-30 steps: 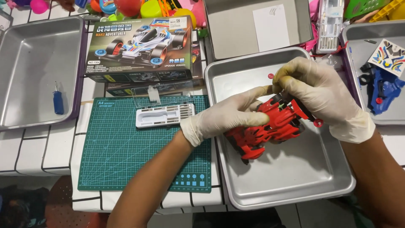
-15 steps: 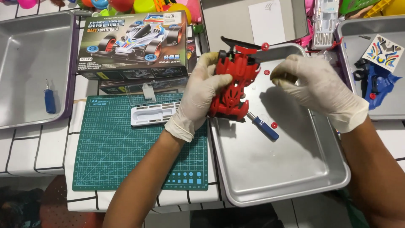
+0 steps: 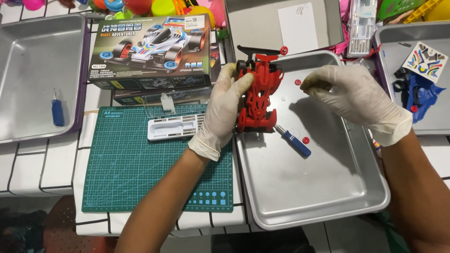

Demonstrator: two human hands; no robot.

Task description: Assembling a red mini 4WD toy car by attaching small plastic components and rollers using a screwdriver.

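Note:
My left hand [image 3: 220, 110], in a white glove, grips a red toy race car body [image 3: 258, 96] with a black rear wing, held upright over the far left corner of a metal tray [image 3: 318, 197]. My gloved right hand [image 3: 351, 96] hovers to the right of the car, thumb and fingers pinched together; anything between them is hidden. A blue-handled screwdriver [image 3: 294, 141] lies in the tray just below the car. Small red discs [image 3: 305, 140] lie loose in the tray.
A green cutting mat [image 3: 140, 168] with a white parts case [image 3: 176, 125] lies left of the tray. Behind it stands a toy car box [image 3: 154, 47]. A left tray [image 3: 28, 47] holds a small blue screwdriver [image 3: 57, 112]. A right tray [image 3: 438, 119] holds blue parts [image 3: 422, 96].
The red car was lifted from the tray's middle to its far left corner and turned upright in my left hand. My right hand let go of it, and the screwdriver came into view in the tray.

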